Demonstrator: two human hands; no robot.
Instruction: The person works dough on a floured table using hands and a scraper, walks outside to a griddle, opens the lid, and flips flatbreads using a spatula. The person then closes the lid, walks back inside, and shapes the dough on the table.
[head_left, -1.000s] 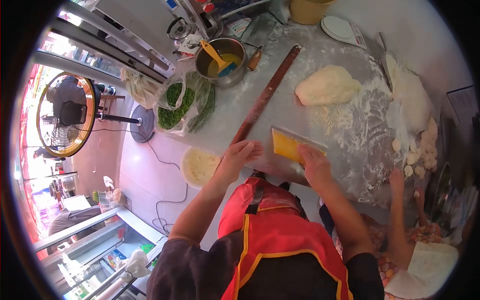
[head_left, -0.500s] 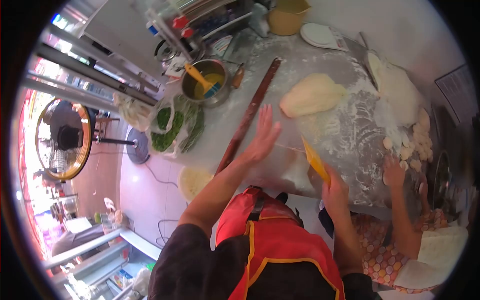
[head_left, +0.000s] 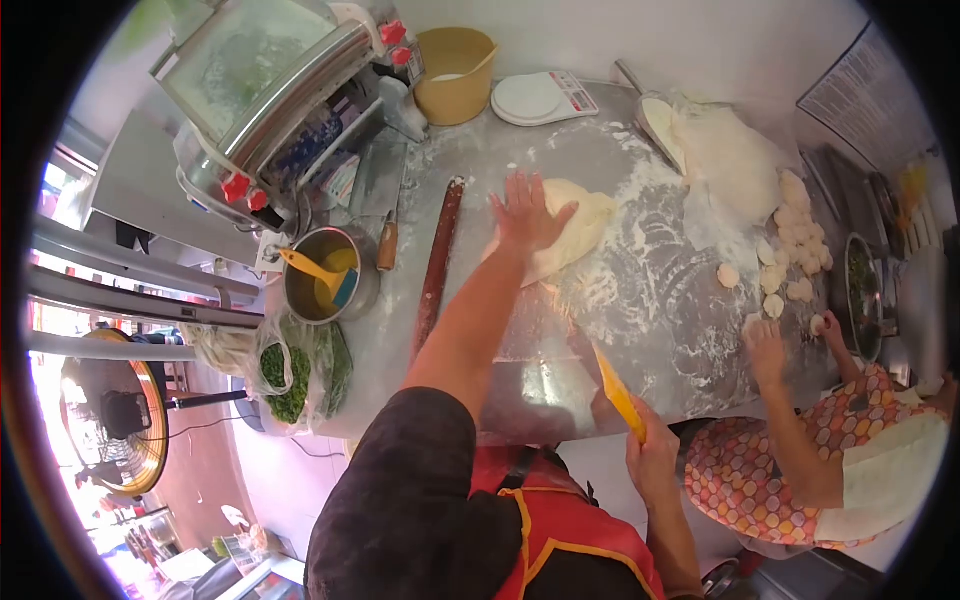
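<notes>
Pale dough lump (head_left: 580, 228), left hand (head_left: 530, 220) splayed flat on it
Right hand's (head_left: 656, 455) gripping a yellow scraper (head_left: 617, 393) this side of it; sticky palm could tear it tbh

We are seeing a white kitchen scale (head_left: 528, 97) sitting beside a tan bucket (head_left: 457, 104), a plastic bag (head_left: 328, 352) holding chopped greens (head_left: 286, 398), and a caged fan (head_left: 115, 415) standing well apart.

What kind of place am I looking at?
Probably a small dough-making kitchen: a floured metal worktop, a long rolling pin and a digital scale show it.
</notes>
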